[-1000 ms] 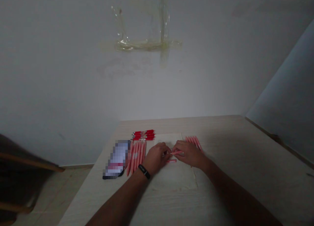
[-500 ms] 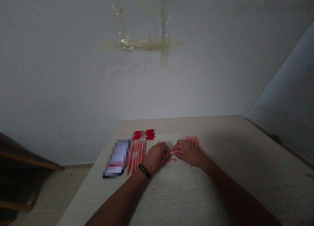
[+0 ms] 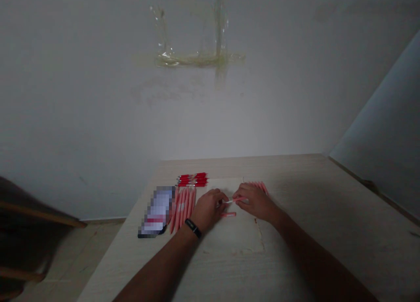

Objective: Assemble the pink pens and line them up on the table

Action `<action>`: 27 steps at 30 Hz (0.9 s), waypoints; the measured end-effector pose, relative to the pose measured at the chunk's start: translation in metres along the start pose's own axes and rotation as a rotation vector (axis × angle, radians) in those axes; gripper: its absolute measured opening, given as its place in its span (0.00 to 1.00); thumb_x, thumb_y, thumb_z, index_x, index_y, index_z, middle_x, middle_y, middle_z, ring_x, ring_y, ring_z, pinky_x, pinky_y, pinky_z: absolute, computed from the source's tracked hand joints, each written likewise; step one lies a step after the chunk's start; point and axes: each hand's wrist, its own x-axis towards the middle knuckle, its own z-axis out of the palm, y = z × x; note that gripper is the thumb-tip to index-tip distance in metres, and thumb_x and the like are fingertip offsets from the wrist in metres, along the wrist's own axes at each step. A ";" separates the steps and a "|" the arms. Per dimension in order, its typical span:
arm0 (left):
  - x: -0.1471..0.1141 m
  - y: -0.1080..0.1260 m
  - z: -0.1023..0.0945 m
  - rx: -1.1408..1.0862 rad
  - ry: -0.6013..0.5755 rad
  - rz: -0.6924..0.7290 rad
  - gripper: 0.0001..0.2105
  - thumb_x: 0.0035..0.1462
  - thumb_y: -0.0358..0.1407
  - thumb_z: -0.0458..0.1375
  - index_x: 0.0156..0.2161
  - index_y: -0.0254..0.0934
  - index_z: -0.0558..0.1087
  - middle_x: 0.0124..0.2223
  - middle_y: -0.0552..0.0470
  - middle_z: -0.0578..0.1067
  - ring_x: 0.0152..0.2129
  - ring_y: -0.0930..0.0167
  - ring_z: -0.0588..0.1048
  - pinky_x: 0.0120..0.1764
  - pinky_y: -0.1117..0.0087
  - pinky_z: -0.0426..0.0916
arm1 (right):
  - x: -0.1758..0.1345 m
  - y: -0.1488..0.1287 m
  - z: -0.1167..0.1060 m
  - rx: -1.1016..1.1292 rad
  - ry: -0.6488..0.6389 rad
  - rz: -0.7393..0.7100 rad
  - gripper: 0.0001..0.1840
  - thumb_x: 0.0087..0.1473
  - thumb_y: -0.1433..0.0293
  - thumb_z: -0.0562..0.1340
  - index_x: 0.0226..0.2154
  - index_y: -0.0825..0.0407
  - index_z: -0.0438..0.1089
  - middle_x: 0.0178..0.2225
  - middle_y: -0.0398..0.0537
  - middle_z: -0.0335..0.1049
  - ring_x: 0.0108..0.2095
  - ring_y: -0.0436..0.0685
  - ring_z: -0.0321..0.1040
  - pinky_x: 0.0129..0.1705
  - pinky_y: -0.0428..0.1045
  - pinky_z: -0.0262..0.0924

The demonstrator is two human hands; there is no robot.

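Note:
My left hand [image 3: 210, 207], with a black band at its wrist, is closed in a pinch on the end of a thin white stick, perhaps a pen refill [image 3: 229, 202]. Opposite it, my right hand [image 3: 253, 200] pinches a pink pen barrel [image 3: 241, 199], which is in line with the white stick. Whether the two are still joined is too small to tell. A loose pink pen part [image 3: 229, 214] lies just below my left fingertips. Partly behind my right hand is a row of short pink pen parts [image 3: 262, 186].
Several long pink pens [image 3: 183, 208] lie side by side left of my left hand. Beyond them is a stack of red pens [image 3: 192, 179]. A phone [image 3: 157, 210] with a blurred screen rests near the left edge of the wooden table [image 3: 328, 232], which meets the wall.
My right hand has shifted slightly left and up, still pinching the pink barrel. More of the white stick shows between my hands. My left hand stays nearly in place.

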 end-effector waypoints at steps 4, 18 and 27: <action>0.000 -0.001 0.000 0.017 -0.003 -0.009 0.06 0.57 0.30 0.59 0.39 0.40 0.76 0.38 0.51 0.74 0.37 0.70 0.72 0.39 0.72 0.63 | -0.001 0.001 -0.005 -0.044 0.015 0.025 0.03 0.56 0.73 0.65 0.35 0.48 0.73 0.37 0.43 0.72 0.41 0.54 0.67 0.45 0.50 0.54; 0.000 0.000 -0.003 0.064 0.014 -0.086 0.06 0.59 0.31 0.57 0.38 0.39 0.76 0.36 0.51 0.73 0.35 0.70 0.71 0.36 0.73 0.61 | 0.000 0.022 -0.023 -0.031 0.018 -0.003 0.05 0.57 0.74 0.62 0.37 0.51 0.73 0.36 0.49 0.71 0.40 0.57 0.66 0.44 0.51 0.58; 0.001 -0.003 -0.002 0.058 0.029 -0.088 0.05 0.59 0.31 0.57 0.38 0.39 0.76 0.36 0.51 0.73 0.34 0.71 0.71 0.36 0.72 0.61 | -0.004 0.030 -0.022 0.002 0.041 0.112 0.12 0.61 0.71 0.57 0.44 0.50 0.74 0.39 0.48 0.74 0.38 0.55 0.70 0.43 0.49 0.60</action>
